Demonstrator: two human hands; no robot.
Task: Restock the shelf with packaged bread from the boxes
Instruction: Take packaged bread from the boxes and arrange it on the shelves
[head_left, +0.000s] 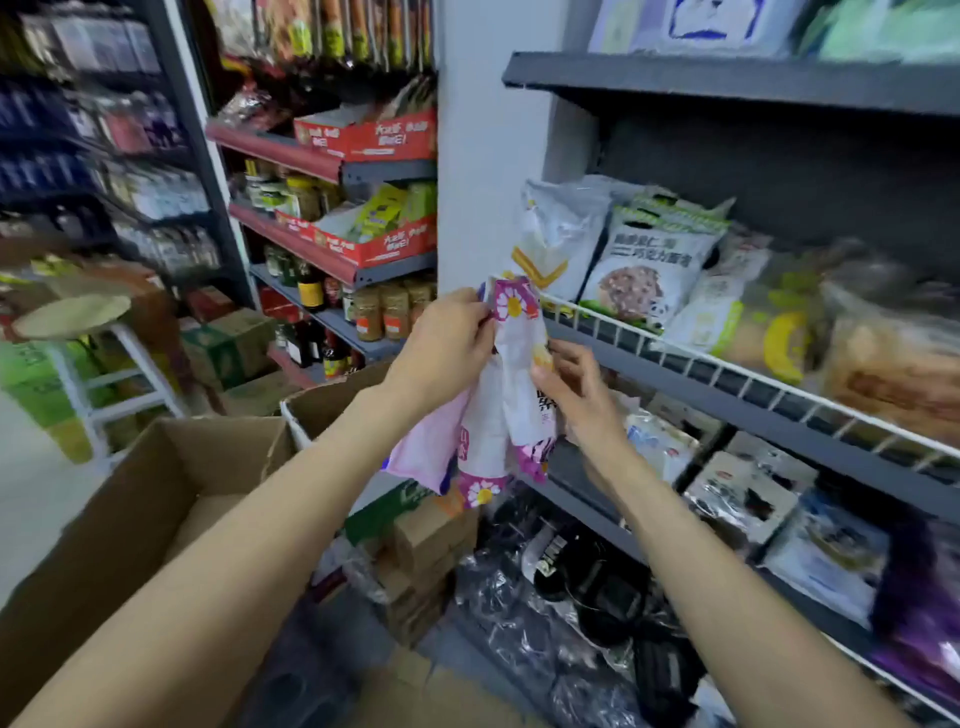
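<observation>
While both hands grip daisy-print bread packs (511, 384) | lettering unreadable

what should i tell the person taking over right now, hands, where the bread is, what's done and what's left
Left hand: grips the top of a bunch of pink and white daisy-print bread packs, held up in front of the shelf.
Right hand: pinches the right edge of the same bunch.
Wire-fronted shelf: already holds several bread bags, with a panda-print bag near its left end.
Open cardboard box: sits lower left; little of its inside shows.
Done: bunch lifted clear of the box.
Left: set these packs on the shelf, probably at its left end, then go back to the boxes for more.
</observation>
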